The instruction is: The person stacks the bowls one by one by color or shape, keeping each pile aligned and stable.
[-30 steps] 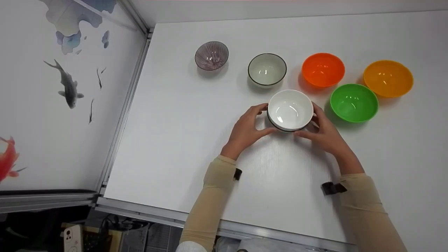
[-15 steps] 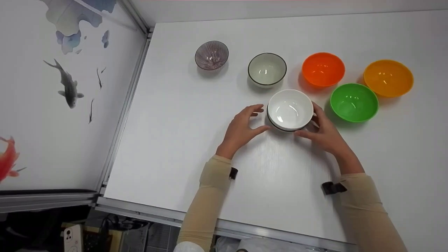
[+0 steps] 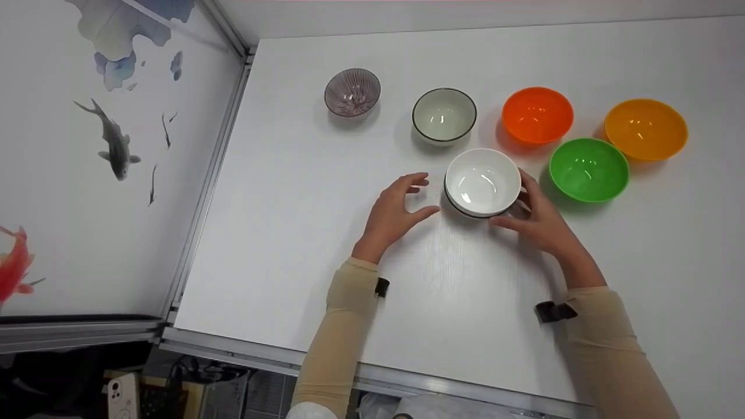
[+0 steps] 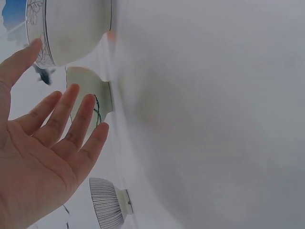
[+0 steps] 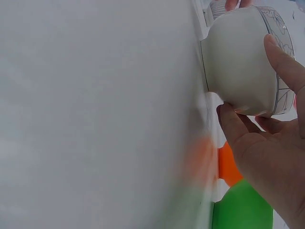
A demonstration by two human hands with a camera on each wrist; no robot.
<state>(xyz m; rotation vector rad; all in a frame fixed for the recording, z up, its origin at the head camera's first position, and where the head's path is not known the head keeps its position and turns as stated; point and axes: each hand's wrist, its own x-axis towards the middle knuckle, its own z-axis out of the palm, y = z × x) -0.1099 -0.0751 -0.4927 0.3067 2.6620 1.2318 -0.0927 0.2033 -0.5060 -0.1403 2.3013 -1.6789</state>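
A white bowl (image 3: 482,180) sits nested in a dark-rimmed pale bowl (image 5: 240,62), and the pair stands on the table. The white one's outer wall, drawn with thin grey line patterns, rises above the dark rim. My right hand (image 3: 544,224) holds the stack from its right side, thumb in front and fingers curving round behind. In the right wrist view, thumb and fingertips touch the bowls' outer walls. To the left of the stack, my left hand (image 3: 393,215) is spread with a visible gap to the bowls and nothing in it.
Behind the stack is another dark-rimmed pale bowl (image 3: 444,116), with a purple ribbed bowl (image 3: 352,93) farther left. Orange (image 3: 537,116), green (image 3: 589,171) and yellow (image 3: 646,131) bowls stand to the right. A panel with painted fish (image 3: 119,151) borders the left side.
My left hand has let go of the stacked bowls and drawn back to the left. My right hand and the bowls have stayed in place.
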